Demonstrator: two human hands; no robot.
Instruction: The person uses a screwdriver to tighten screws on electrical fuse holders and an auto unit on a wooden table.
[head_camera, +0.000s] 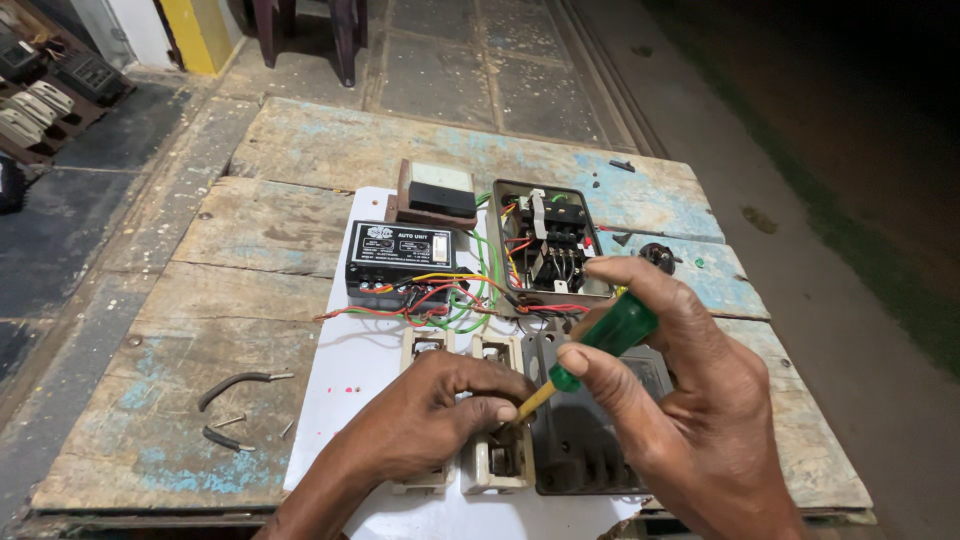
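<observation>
My right hand (660, 370) grips a green-handled screwdriver (600, 340) whose metal shaft points down-left into a beige switch block (497, 455). My left hand (440, 415) lies over the two beige switch blocks (425, 345) on a white board (345, 385), its fingers pressed at the screwdriver tip. Behind them sits a black control unit (400, 262) with red, yellow and green wires (455, 300) running to an open metal box of contacts (545, 245). A dark grey plate (575, 450) lies under my right hand.
The board rests on a worn wooden table (250, 300) with flaking blue paint. Two short bent cable pieces (230, 385) and a nail lie at the left. A brown block with a black part (435, 195) stands behind the unit. A small black knob (658, 255) sits at the right.
</observation>
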